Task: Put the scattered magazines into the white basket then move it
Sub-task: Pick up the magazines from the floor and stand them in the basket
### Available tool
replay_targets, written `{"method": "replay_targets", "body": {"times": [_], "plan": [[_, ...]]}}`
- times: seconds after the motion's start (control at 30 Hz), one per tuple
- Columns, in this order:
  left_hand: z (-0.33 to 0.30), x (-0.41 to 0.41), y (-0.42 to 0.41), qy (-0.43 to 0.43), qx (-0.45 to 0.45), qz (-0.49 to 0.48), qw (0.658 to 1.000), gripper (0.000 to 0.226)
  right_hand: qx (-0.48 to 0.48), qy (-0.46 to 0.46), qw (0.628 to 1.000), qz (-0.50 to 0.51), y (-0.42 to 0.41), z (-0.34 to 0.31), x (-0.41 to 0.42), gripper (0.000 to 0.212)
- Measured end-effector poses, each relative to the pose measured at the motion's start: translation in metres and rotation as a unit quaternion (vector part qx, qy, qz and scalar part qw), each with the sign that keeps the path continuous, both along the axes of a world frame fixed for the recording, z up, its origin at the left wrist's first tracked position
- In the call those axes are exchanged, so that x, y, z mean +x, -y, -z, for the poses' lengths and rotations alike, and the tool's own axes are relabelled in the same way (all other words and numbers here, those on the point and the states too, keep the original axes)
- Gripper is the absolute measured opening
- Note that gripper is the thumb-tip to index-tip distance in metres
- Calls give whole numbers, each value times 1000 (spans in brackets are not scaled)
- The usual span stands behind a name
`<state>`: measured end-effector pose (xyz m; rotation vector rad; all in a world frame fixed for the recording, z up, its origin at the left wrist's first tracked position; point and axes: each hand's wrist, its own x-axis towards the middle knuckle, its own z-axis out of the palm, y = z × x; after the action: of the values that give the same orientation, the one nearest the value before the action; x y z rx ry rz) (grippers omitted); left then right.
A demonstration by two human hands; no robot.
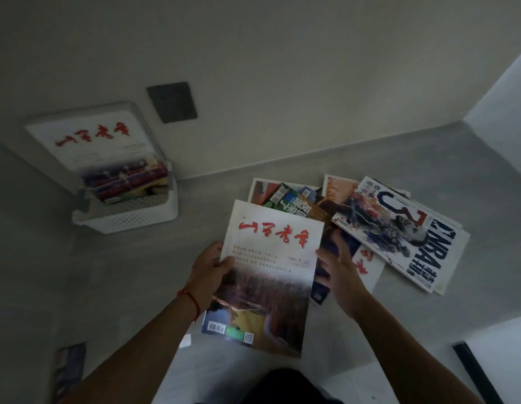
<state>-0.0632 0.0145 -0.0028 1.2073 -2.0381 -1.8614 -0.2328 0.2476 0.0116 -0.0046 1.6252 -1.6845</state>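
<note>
Magazine with white upper cover and red brush-script title sits lifted in front of you; its small print is too blurred to read, and its lower half shows a brownish photo. Your left hand grips its left edge, thumb curled over the cover, a red cord on the wrist. Your right hand touches the right edge with fingers loosely spread; you cannot tell whether it pinches the cover. A second glossy issue with a barcode pokes out beneath, mostly hidden. Scattered magazines overlap on the grey floor just beyond, covers partly buried; the top-right one reads "NBA". White basket, perforated plastic, stands well to the left against the wall, already holding a matching red-titled issue leaning upright. A dark square plate is on the wall near it.
</note>
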Motion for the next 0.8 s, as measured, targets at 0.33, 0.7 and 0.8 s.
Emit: {"method": "replay_targets", "body": {"times": [0.33, 0.7, 0.8], "plan": [[-77, 73, 141, -130, -24, -159, 978, 16, 116, -327, 922, -172, 196, -67, 31, 12], [-143, 96, 310, -2, -368, -207, 907, 22, 81, -454, 878, -129, 388, -142, 39, 13], [-124, 94, 327, 33, -325, -218, 920, 24, 122, -464, 865, -148, 408, -125, 38, 25]]}}
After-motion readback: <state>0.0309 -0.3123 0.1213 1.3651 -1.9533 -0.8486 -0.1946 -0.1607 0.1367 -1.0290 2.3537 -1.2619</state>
